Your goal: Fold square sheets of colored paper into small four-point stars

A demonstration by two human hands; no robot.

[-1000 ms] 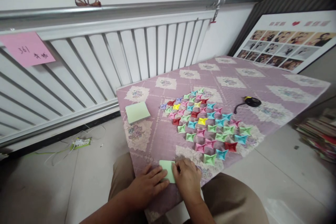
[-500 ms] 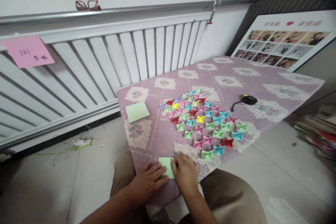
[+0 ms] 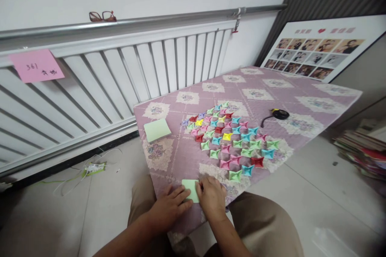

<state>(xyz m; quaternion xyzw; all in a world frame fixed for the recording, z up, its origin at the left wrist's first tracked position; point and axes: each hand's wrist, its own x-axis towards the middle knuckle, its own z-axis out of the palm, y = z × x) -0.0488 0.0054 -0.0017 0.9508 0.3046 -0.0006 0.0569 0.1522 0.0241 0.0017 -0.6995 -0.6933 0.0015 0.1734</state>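
A light green square of paper point(image 3: 191, 190) lies at the table's near corner between my two hands. My left hand point(image 3: 171, 205) rests flat with its fingers stretched out, fingertips pressing on the paper's left and lower part. Curled fingers and thumb of my right hand point(image 3: 212, 196) close on the right edge of the same paper; the fingertips are partly hidden. Beyond my hands stand rows of small folded paper pieces in several colours, the nearest being a green folded piece point(image 3: 235, 176). At the left edge sits a stack of light green paper point(image 3: 157, 130).
A flowered purple cloth point(image 3: 177, 156) covers the table. To the right lies a black and yellow tape measure point(image 3: 280, 114). A radiator point(image 3: 141, 62) with a pink note point(image 3: 36, 65) runs along the wall, with glasses point(image 3: 103, 16) above. A photo board point(image 3: 328, 28) leans at the back right.
The view has shifted slightly, so the table and wall sit a little differently in frame. Both hands keep nearly the same place on the green paper.
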